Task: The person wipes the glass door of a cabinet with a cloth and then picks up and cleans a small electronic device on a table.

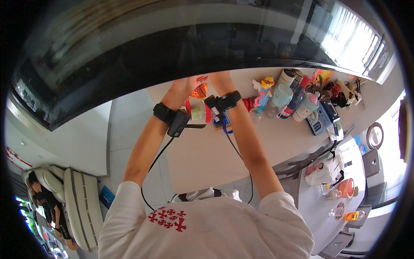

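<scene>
Both my hands are raised at the lower edge of a large dark glossy panel [181, 48], which hides part of them. My left hand [187, 85] has its fingers curled at a red and gold patterned ornament [199, 91], with a bit of red showing at the fingers. Close beside it, my right hand [220, 77] is mostly covered by the panel edge, so its fingers cannot be made out. Below the ornament are red strips [208, 112] and a pale yellow-green block [196, 114]. Each wrist wears a black strapped device with a cable.
A pale table [200, 162] bears a winged figurine [263, 92], bottles, a light-blue cup [282, 95] and a blue telephone-like device [320, 118]. At right stands a white table [313, 200] with bags and bottles. People [51, 204] sit on a cream sofa [81, 210] at lower left.
</scene>
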The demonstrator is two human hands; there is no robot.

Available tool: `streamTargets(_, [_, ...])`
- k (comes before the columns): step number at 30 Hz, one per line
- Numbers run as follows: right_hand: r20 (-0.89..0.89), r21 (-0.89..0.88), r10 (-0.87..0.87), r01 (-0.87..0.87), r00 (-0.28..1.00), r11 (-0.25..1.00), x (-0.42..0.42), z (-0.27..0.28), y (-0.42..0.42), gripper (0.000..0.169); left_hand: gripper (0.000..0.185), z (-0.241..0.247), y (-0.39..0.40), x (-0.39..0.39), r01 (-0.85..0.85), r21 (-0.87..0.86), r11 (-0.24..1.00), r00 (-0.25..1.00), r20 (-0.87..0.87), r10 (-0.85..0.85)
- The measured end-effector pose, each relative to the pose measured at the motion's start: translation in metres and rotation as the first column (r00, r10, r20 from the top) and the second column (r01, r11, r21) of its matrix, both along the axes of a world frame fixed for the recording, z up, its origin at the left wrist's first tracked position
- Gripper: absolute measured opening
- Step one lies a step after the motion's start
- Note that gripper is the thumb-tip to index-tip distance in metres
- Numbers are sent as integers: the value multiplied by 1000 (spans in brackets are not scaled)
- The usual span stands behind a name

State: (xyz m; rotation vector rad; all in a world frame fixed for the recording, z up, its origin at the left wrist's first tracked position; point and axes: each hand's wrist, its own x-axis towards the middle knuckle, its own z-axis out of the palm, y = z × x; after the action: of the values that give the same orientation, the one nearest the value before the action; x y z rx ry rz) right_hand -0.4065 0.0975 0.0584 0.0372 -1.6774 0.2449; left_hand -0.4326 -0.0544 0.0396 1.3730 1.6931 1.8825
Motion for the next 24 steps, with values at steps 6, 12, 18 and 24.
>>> streamTargets(6, [24, -73, 148, -146, 989, 987, -3, -4, 11, 21, 53, 13, -6, 19, 89, 159, 983, 971, 205, -121])
streamTargets(12, [-16, 3, 16, -16, 1000, 1000, 0, -1, -7, 24, 40, 10, -4, 11, 5, 30, 1000, 1000, 9, -5])
streamTargets(18, [9, -128, 80, -78, 997, 989, -2, 13, -5, 22, 34, -3, -9, -17, -47, -107, 993, 990, -135, 33])
streamTargets(24, [222, 13, -4, 1, 975, 1000, 6, 7, 27, 25, 31, 20, -6, 11, 20, 21, 1000, 973, 230, -24])
